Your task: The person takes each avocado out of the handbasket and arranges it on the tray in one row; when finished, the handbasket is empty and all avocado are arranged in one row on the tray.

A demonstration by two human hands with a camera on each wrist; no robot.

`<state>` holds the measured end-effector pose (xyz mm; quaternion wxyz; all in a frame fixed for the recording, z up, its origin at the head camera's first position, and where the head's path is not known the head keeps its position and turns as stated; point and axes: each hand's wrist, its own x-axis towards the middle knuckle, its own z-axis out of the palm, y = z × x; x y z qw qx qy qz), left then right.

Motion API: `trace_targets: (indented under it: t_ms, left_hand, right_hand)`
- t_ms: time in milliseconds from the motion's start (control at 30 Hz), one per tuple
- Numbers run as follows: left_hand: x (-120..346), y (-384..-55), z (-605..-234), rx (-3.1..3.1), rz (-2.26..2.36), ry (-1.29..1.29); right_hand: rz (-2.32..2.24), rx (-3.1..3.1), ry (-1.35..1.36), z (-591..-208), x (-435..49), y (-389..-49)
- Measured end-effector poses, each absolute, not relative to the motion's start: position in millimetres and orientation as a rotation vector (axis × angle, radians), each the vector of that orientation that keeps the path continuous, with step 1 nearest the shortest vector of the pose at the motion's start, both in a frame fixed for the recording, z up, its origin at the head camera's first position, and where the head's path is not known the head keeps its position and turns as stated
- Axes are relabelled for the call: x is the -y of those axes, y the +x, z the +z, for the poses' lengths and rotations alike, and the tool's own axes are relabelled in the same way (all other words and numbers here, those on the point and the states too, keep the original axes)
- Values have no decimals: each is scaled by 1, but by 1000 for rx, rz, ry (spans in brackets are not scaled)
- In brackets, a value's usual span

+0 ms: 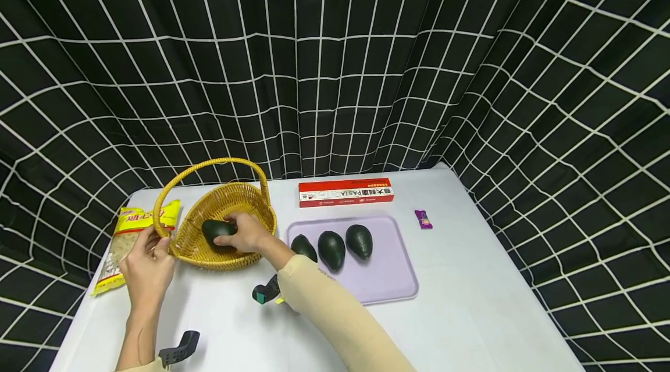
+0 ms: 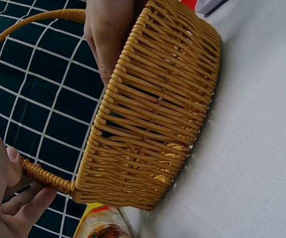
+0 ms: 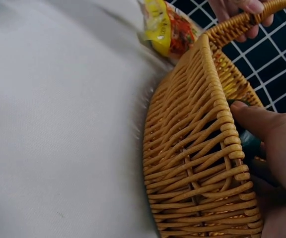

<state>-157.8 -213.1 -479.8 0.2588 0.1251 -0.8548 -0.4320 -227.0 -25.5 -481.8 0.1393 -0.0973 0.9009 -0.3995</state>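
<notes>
A yellow-brown wicker basket (image 1: 246,195) with a tall arched handle stands at the left of the table. My left hand (image 1: 149,267) pinches the left foot of that handle between thumb and fingers. Inside the basket, my right hand (image 1: 246,233) grips a dark green avocado (image 1: 211,231). In the right wrist view the basket's woven side (image 3: 192,148) hides most of the avocado. On a pale lilac tray (image 1: 389,279) right of the basket lie three more avocados (image 1: 331,251), the leftmost partly covered by my right forearm.
A yellow-and-clear food bag (image 1: 117,244) lies left of the basket, behind my left hand. A red-and-white pasta box (image 1: 345,192) sits behind the tray. One small purple packet (image 1: 423,220) lies to the tray's right. A black gridded cloth (image 1: 335,70) hangs behind the table.
</notes>
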Motion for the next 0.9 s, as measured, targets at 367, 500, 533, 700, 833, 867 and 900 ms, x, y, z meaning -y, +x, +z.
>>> trace_targets:
  t_ms: [367, 500, 533, 700, 833, 867, 900]
  left_hand:
    - [213, -158, -482, 2322, -1151, 346]
    - [213, -157, -482, 2324, -1162, 352]
    - [213, -157, -482, 2323, -1168, 352]
    - [214, -156, -484, 2314, -1175, 356]
    - [213, -157, -481, 2305, -1189, 346]
    - [213, -157, -480, 2305, -1196, 341]
    - [213, -157, -479, 2307, -1202, 341]
  right_hand:
    - [-1215, -2627, -277, -483, 24, -225]
    - [-1258, -2653, -283, -483, 23, -223]
    - [-1275, -2658, -278, -483, 22, -223]
    - [-1395, -2653, -268, -481, 14, -219]
    - [-1485, -2617, -289, -476, 6, -219]
    - [-1508, -2611, -296, -475, 4, -219]
    - [-1536, -2598, -299, -474, 2, -219]
